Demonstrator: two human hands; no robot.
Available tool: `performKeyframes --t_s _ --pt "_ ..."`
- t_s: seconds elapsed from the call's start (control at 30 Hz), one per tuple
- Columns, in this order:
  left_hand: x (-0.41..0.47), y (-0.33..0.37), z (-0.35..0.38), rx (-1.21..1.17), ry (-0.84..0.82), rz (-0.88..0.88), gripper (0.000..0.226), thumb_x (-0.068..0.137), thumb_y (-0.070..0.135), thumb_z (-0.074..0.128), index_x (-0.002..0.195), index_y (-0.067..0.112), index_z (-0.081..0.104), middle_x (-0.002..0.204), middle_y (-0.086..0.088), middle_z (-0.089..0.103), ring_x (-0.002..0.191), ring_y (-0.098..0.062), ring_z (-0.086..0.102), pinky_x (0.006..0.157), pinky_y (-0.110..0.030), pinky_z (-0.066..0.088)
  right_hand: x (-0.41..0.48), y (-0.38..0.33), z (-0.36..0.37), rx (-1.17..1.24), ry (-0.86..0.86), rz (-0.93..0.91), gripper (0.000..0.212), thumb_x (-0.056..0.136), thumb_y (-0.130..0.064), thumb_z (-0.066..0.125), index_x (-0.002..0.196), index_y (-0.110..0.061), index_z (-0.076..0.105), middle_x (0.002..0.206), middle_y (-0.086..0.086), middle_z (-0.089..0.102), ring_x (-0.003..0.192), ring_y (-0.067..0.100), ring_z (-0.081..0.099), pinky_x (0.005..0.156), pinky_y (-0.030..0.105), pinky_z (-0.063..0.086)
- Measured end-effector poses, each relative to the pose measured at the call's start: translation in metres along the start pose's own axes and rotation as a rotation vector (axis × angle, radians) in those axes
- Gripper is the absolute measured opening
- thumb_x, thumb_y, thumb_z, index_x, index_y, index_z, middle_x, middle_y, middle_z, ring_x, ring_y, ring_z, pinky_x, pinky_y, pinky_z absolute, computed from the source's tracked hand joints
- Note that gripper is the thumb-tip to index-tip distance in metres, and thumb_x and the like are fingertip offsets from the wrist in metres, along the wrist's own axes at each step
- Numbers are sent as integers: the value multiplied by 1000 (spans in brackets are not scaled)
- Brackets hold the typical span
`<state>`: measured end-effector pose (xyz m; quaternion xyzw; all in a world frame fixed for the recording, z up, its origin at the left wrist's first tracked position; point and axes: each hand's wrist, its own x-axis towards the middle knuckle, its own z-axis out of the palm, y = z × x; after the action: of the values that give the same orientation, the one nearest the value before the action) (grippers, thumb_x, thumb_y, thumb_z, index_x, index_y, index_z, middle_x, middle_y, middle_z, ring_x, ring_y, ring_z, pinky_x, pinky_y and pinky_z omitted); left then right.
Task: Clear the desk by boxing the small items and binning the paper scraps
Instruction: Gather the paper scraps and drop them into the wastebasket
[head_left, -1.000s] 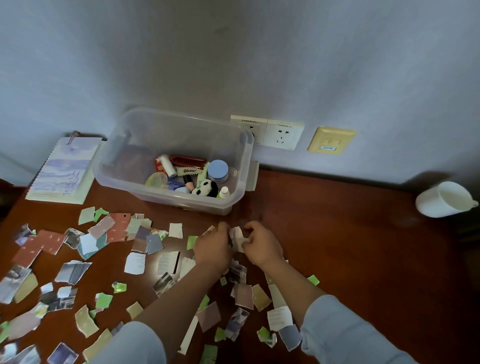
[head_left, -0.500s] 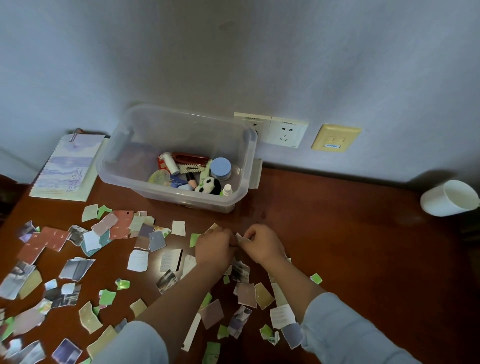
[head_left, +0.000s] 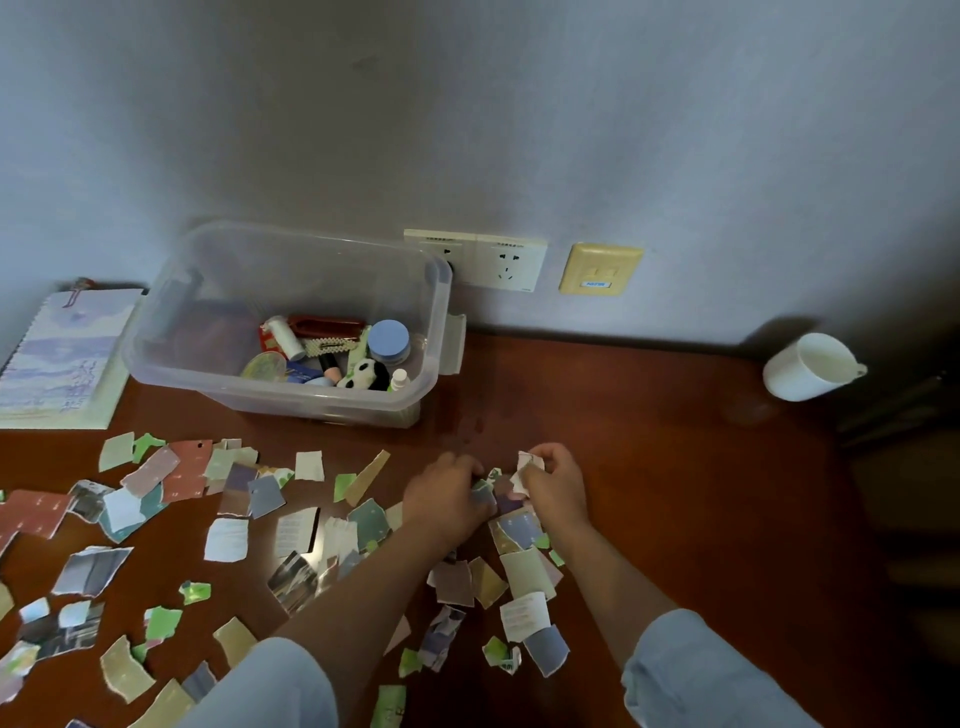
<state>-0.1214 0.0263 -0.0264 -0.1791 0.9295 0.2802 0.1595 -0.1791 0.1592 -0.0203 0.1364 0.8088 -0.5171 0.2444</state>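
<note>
- Hands have drawn slightly apart within the last second: the left hand (head_left: 447, 493) now sits low, fingers curled over a few pieces, while the right hand (head_left: 556, 483) pinches a crumpled white scrap (head_left: 525, 466).
- Paper scraps (head_left: 226, 540) still litter the desk (head_left: 675, 493), mostly to the left.
- Small items (head_left: 332, 353) already lie in the box (head_left: 291, 400); gathering has likely just begun.

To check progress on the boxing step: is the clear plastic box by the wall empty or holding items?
Holding items: a panda toy, a blue-lidded jar and more lie inside the clear box.
</note>
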Motion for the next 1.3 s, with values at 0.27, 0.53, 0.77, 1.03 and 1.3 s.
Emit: performKeyframes --t_s 0.27,0.53,0.77,1.03,1.3 --pt "3 8 12 169 27 -38 25 86 34 62 108 23 58 113 -1 51 105 -22 52 78 -32 43 3 7 -14 -140 -16 -7 11 86 -11 64 90 -20 59 87 0 64 79 18 62 63 31 47" --pt "6 2 3 -53 -12 -62 18 91 22 52 109 24 52 111 -1 61 100 -26 61 76 -33 45 0 3 -2 -594 -282 -133 50 83 -29 67 130 -31 51 119 -4 64 106 22 62 84 35 52" --pt "22 5 -1 -595 -43 -276 10 88 24 51 80 21 56 87 -7 68 87 -30 66 79 -42 52 2 4 0 -859 -233 -244 29 82 -15 66 103 -31 54 107 -4 55 89 20 59 64 29 45" --pt "23 5 1 -701 16 -305 5 79 22 64 74 25 66 78 1 69 75 -18 67 76 -40 57 8 6 -10 -477 -166 -123 22 85 -22 66 67 -25 54 66 -5 55 63 15 50 54 29 35" --pt "27 18 7 -502 1 -275 19 97 25 40 94 15 56 98 -8 62 95 -29 58 83 -38 43 7 -7 -17 3 -6 112 16 80 -7 58 79 -17 69 87 8 70 84 28 65 78 50 55"
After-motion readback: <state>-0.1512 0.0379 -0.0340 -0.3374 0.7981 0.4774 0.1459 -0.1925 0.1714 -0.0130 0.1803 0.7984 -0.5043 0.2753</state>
